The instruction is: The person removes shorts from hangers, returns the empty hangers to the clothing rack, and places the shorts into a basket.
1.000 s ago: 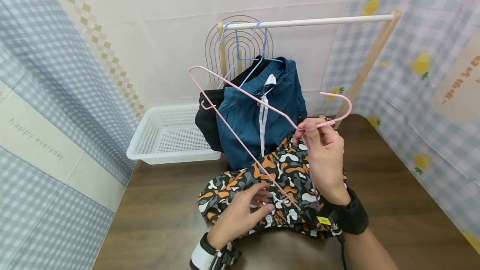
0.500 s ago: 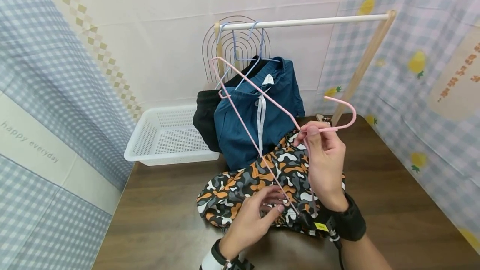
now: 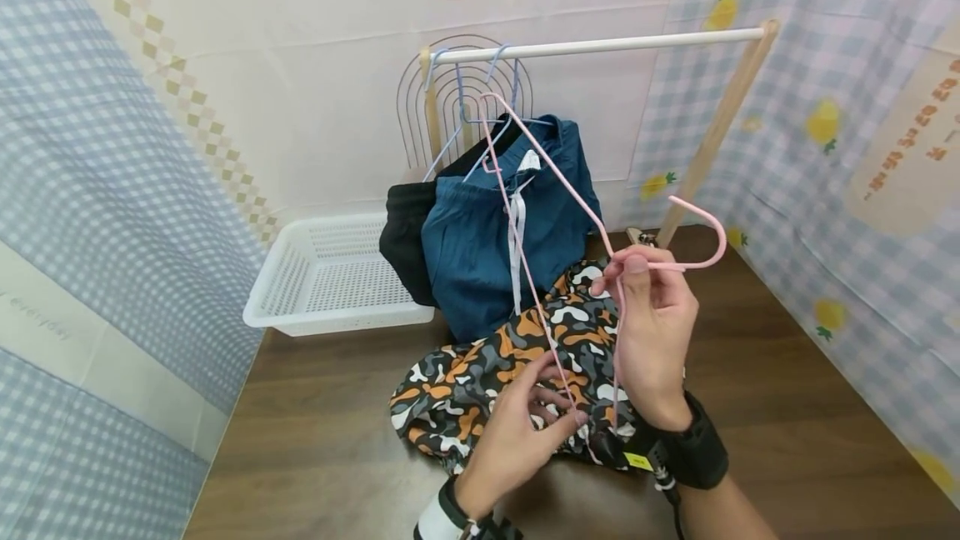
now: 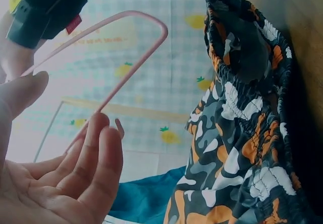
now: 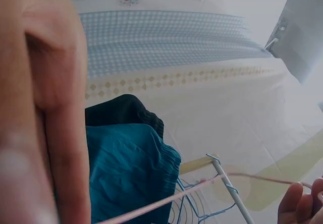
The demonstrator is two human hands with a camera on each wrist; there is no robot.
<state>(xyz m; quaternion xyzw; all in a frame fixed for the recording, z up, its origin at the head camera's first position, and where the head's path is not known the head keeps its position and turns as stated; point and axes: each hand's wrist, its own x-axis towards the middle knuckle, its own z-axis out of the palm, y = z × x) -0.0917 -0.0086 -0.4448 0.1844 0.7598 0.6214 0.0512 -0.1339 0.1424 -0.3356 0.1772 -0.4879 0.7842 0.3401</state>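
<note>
A pink wire hanger [image 3: 558, 168] is held up tilted over the table, its hook to the right. My right hand [image 3: 656, 332] pinches it at the neck, just below the hook. Beside the hanger's long lower bar is my left hand [image 3: 517, 432], fingers relaxed and thumb apart; in the left wrist view its fingertips [image 4: 101, 128] are right at the pink bar. Below both hands lies a camouflage garment [image 3: 480, 382] in orange, black, grey and white, with a gathered elastic waistband [image 4: 262, 148] standing partly open.
A white rail [image 3: 600, 48] on wooden posts carries blue hangers [image 3: 450, 148] with blue drawstring shorts [image 3: 472, 248] and a black garment [image 3: 405, 232]. A white perforated basket [image 3: 281, 307] stands at the back left of the brown table [image 3: 315, 440]. Checked curtains [image 3: 105, 190] hang on both sides.
My right hand has turned the hanger, its far corner swinging up and right, the hook moving right. My left hand has moved right, up to the lower bar.
</note>
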